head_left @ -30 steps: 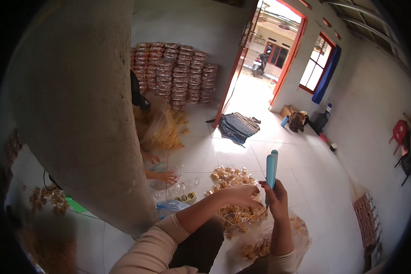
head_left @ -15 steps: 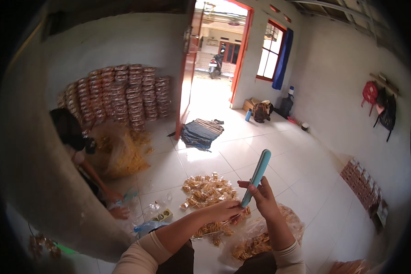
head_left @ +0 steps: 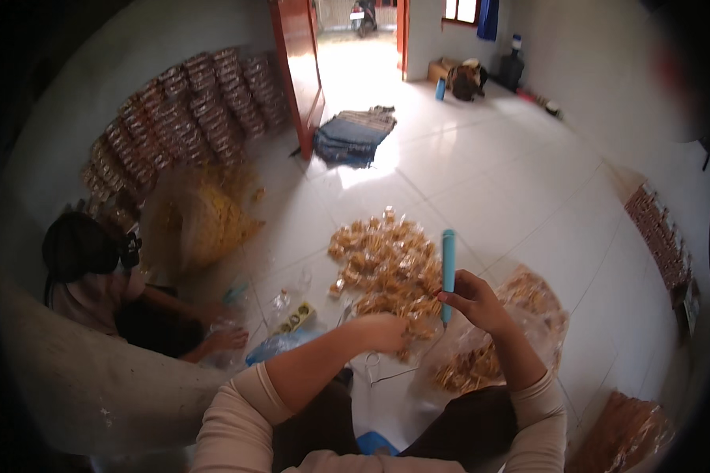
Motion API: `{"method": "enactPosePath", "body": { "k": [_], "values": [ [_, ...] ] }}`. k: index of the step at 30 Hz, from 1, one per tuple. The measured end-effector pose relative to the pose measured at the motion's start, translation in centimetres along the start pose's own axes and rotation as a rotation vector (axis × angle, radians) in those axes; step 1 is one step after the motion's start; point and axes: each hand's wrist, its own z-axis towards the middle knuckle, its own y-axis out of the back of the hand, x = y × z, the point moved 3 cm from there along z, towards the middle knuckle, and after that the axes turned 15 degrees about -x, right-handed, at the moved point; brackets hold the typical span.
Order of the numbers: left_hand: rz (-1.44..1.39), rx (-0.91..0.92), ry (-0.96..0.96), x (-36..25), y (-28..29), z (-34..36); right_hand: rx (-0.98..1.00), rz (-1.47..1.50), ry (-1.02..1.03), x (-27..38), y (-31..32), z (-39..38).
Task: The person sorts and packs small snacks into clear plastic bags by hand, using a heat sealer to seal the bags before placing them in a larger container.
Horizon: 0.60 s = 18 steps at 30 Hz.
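The right hand (head_left: 476, 301) is closed around a smooth, slender, straightener-like turquoise tool (head_left: 449, 268), almost upright, between one and two o'clock from the left hand (head_left: 386, 333), whose grip I cannot tell. At its twelve, shiny crinkled snack packets (head_left: 388, 256); at three, a translucent bag (head_left: 475, 348).

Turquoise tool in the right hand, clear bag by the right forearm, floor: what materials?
Turquoise tool: probably plastic, smooth satin; even colour throughout.
Clear bag: likely thin plastic film, somewhat glossy; contents show through.
Floor: probably glazed tile, glossy; joint lines, daylight reflections.
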Motion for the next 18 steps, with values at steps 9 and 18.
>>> {"method": "enactPosePath", "body": {
  "k": [9, 18],
  "values": [
    [0.059, -0.091, 0.161, 1.7, 4.5, -1.7, 0.716, -1.047, -0.322, -21.1, -7.4, -3.6],
    [0.036, -0.057, 0.120, 2.8, 3.7, -2.0, 0.347, -1.152, -0.552, -33.2, -8.8, -12.6]
  ]
}}
